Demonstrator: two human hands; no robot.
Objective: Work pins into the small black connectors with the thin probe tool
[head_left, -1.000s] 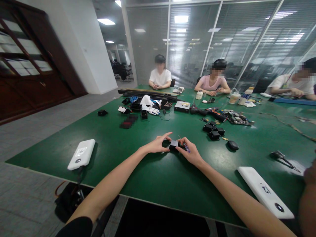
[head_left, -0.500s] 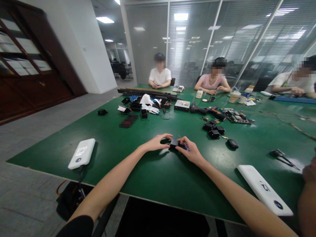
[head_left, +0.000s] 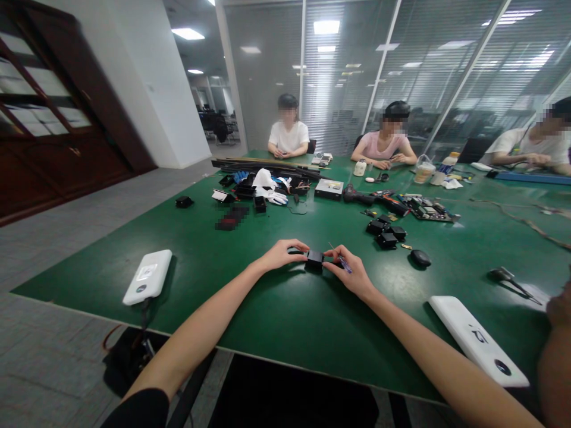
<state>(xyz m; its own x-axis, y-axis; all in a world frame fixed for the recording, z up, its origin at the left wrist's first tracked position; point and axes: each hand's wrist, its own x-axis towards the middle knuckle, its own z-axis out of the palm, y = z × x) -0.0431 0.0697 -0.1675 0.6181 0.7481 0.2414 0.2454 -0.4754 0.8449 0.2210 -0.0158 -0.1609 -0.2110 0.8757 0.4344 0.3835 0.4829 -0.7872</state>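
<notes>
A small black box (head_left: 314,260) sits upright on the green table between my two hands. My left hand (head_left: 285,254) grips its left side with thumb and fingers. At its right side, the fingertips of my right hand (head_left: 350,270) touch the box, while a screwdriver with a purple, clear handle (head_left: 345,265) is held in the same hand, its thin shaft pointing up and left. Several similar black boxes (head_left: 386,232) stand in a group farther back on the right.
White power banks lie at left (head_left: 148,277) and right (head_left: 479,340). A black mouse (head_left: 420,258), a power drill (head_left: 354,195), a circuit board (head_left: 430,209) and a silver box (head_left: 329,189) lie beyond. Three people sit across the table (head_left: 241,321); another person's arm shows at right.
My right hand has shifted slightly right, its fingers now at the box's right edge. The screwdriver has moved right with it, and more of the box shows.
</notes>
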